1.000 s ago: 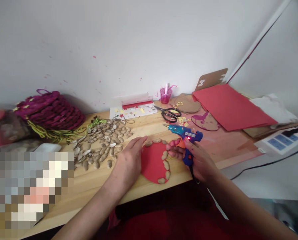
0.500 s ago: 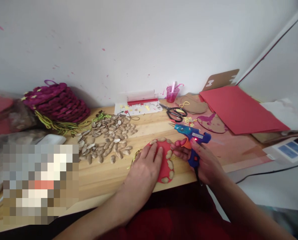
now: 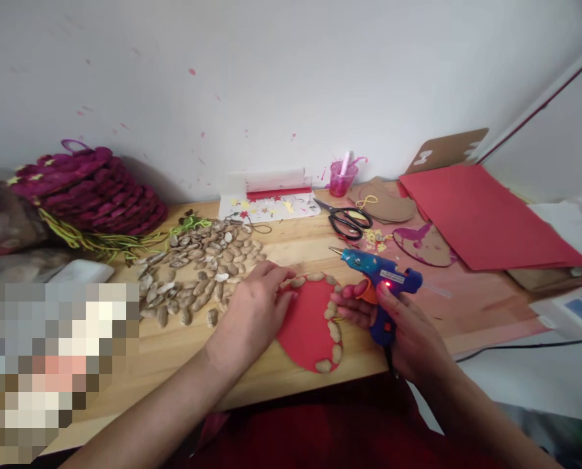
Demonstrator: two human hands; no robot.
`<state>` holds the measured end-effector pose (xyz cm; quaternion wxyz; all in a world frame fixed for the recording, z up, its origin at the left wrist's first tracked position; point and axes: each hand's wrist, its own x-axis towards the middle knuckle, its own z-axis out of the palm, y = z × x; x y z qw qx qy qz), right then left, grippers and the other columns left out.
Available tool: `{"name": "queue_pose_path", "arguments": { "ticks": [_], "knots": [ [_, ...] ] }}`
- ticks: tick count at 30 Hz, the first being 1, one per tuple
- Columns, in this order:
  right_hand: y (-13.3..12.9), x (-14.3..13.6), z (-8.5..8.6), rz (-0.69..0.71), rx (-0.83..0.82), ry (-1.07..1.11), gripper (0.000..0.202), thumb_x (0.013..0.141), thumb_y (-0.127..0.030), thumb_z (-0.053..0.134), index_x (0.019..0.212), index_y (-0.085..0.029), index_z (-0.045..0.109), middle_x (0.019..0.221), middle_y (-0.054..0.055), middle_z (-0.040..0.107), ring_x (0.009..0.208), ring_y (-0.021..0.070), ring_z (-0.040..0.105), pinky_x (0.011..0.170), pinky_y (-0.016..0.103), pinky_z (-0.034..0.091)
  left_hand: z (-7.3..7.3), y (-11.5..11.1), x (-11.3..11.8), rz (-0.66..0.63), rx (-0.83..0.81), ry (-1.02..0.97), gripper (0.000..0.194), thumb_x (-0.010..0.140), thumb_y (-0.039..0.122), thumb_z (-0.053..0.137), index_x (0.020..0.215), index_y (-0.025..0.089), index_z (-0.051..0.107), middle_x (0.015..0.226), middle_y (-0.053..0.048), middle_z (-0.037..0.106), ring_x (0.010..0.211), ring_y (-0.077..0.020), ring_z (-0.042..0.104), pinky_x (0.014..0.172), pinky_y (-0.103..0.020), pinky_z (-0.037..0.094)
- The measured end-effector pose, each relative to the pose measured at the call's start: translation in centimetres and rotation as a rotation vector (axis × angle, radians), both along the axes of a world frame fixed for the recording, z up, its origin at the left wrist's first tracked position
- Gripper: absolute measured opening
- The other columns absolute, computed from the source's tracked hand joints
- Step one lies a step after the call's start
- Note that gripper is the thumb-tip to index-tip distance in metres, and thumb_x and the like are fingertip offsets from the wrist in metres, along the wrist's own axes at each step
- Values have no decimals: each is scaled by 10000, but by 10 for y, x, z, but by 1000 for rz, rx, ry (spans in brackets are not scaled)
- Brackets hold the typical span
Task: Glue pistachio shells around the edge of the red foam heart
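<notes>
A red oval card [image 3: 306, 326] lies at the table's front edge, with peanut shells [image 3: 335, 332] along its top and right rim. My left hand [image 3: 259, 299] is at the card's upper left edge, its fingers and thumb closed around a peanut shell [image 3: 298, 283] on the rim. My right hand [image 3: 408, 329] grips a blue glue gun [image 3: 381, 273] with an orange trigger and a lit red light. The nozzle points left, above the table. Fingertips of that hand reach the card's right rim. The card's lower left rim is bare.
Loose peanut shells [image 3: 197, 283] spread to the left, before a purple shell-covered craft [image 3: 95, 189]. Black scissors [image 3: 349, 221], star stickers [image 3: 266, 207] and a pink cup [image 3: 342, 179] stand behind. Red sheets [image 3: 486, 215], cardboard pieces [image 3: 386, 200] and a power strip [image 3: 571, 312] are right.
My left hand has lifted off the card's middle and moved left to its upper left rim, uncovering the red surface. The glue gun stays in my right hand. The view has shifted slightly.
</notes>
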<state>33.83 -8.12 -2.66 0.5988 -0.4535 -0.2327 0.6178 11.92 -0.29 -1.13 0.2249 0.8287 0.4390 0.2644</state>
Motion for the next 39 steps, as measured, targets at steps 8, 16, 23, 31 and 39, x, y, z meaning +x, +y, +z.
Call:
{"name": "queue_pose_path", "arguments": {
  "ticks": [8, 16, 23, 31, 39],
  "knots": [
    [3, 3, -2, 60, -52, 62, 258, 831, -486, 761, 868, -232, 756, 974, 79, 778, 994, 288, 753, 944, 477, 593, -6, 3, 16, 76, 86, 82, 97, 891, 136, 645, 945, 177, 714, 927, -40, 665, 774, -153, 666, 697, -265, 530],
    [2, 6, -6, 83, -54, 93, 222, 863, -464, 736, 891, -248, 777, 972, 67, 770, 1015, 287, 746, 986, 482, 564, -7, 2, 18, 82, 154, 95, 120, 898, 133, 624, 897, 178, 736, 881, -33, 717, 770, -158, 680, 703, -271, 522],
    [2, 5, -2, 76, -52, 52, 256, 816, -504, 770, 848, -250, 779, 950, 71, 770, 1025, 299, 739, 970, 475, 571, -6, 1, 19, 100, 168, 142, 164, 900, 143, 594, 861, 193, 745, 809, -21, 685, 714, -139, 658, 660, -247, 503],
    [3, 3, -1, 70, -62, 38, 255, 815, -492, 773, 848, -240, 785, 942, 68, 766, 985, 284, 748, 964, 471, 575, -8, 3, 18, 81, 194, 165, 166, 905, 142, 593, 852, 187, 744, 802, -21, 664, 710, -146, 644, 647, -257, 483],
    [2, 3, 0, 63, -64, 47, 260, 793, -511, 788, 831, -254, 787, 937, 57, 760, 995, 280, 743, 967, 456, 572, -7, 2, 18, 86, 175, 209, 213, 935, 170, 559, 825, 179, 742, 762, -27, 623, 671, -150, 612, 612, -266, 456]
  ]
}}
